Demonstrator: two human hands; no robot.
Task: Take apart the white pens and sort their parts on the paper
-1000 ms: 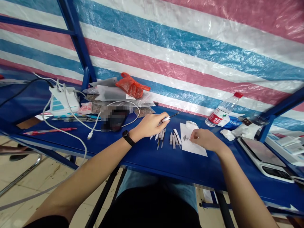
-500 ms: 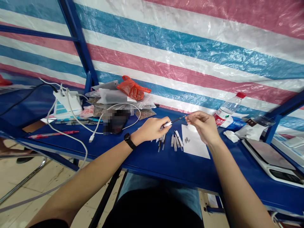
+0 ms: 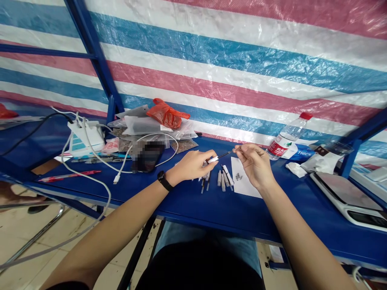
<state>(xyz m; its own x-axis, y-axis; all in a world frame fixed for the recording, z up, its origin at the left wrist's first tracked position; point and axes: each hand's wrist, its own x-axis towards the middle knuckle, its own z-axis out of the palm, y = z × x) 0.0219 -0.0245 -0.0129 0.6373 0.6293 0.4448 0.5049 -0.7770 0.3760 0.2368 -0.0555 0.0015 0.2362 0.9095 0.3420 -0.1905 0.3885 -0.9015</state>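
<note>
My left hand (image 3: 195, 164) is closed around a white pen barrel (image 3: 213, 159). From the barrel a thin dark refill (image 3: 224, 154) sticks out toward my right hand (image 3: 254, 163). The right thumb and fingers pinch together at the refill's tip; whatever tiny piece they hold there is hidden. Below the hands lie several white and grey pen parts (image 3: 224, 179), with more refill-like thin pieces (image 3: 206, 182) beside them under the left hand. A white sheet of paper (image 3: 248, 191) bears a small pile of tiny grey pieces (image 3: 238, 177), too small to name surely.
A digital scale (image 3: 344, 193), crumpled tissue (image 3: 295, 169) and red-capped bottle (image 3: 281, 143) stand on the right. At left are a phone (image 3: 154, 155), white cable (image 3: 110, 193), red pen (image 3: 69, 176) and plastic bags under an orange bag (image 3: 166, 114). A blue post (image 3: 93, 52) rises behind.
My right hand has shifted slightly left, nearer the barrel, with its fingertips still at the refill tip. The left hand keeps its hold on the barrel. The view has tilted a little.
</note>
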